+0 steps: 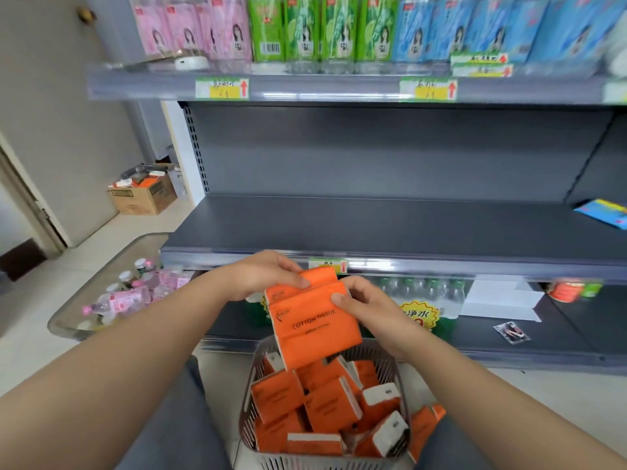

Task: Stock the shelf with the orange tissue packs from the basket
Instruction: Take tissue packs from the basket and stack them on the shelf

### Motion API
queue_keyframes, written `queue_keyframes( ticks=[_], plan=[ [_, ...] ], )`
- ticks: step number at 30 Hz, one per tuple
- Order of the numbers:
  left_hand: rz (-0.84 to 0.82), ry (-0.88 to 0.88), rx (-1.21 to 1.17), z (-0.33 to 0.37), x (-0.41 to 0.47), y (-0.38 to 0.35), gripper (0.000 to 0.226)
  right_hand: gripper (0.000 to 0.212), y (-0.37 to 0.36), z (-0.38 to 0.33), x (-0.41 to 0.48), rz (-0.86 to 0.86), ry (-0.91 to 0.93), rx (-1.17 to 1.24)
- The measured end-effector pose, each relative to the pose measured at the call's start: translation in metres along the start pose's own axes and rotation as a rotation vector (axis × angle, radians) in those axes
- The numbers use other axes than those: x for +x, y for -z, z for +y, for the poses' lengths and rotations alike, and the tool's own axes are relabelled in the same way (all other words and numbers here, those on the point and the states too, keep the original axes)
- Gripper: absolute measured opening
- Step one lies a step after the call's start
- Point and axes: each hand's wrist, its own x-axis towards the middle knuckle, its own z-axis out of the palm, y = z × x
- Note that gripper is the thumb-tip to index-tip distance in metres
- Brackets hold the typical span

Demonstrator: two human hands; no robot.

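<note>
Two orange tissue packs (314,329) marked COTTON TISSUE are stacked together and held upright above the grey slatted basket (249,398). My left hand (261,274) grips their top left edge, thumb on the rear pack. My right hand (364,307) grips the top right corner of the front pack. The basket between my knees holds several more orange tissue packs (330,407). One orange pack (422,427) lies outside the basket at its right. The dark grey middle shelf (390,225) lies just beyond my hands.
The top shelf carries pink, green and blue labelled bottles (336,28). A blue packet (604,213) lies at the middle shelf's right end. Bottled water (420,293) and white paper (498,300) sit on the bottom shelf. A clear tray of bottles (112,300) and a cardboard box (142,195) stand left.
</note>
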Motion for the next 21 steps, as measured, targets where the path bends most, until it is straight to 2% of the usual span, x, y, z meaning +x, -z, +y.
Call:
queue_keyframes(
  ticks=[3,9,11,14,21],
  plan=[
    [0.008,0.019,-0.115,0.009,-0.008,0.003,0.026,0.012,-0.005,-0.005,0.001,0.038,0.037,0.05],
    [0.08,0.034,-0.381,0.014,-0.016,0.017,0.033,0.009,-0.014,-0.015,0.015,0.141,0.086,0.124],
    [0.143,0.014,-0.483,0.011,-0.015,0.021,0.031,0.005,-0.017,-0.018,0.021,0.162,0.091,0.166],
    [0.193,0.0,-0.634,0.007,-0.017,0.024,0.021,0.012,-0.02,-0.023,0.035,0.209,0.084,0.219],
    [0.187,-0.001,-0.666,-0.011,-0.017,0.033,0.06,0.026,-0.03,-0.033,0.076,0.29,0.078,0.259]
  ],
)
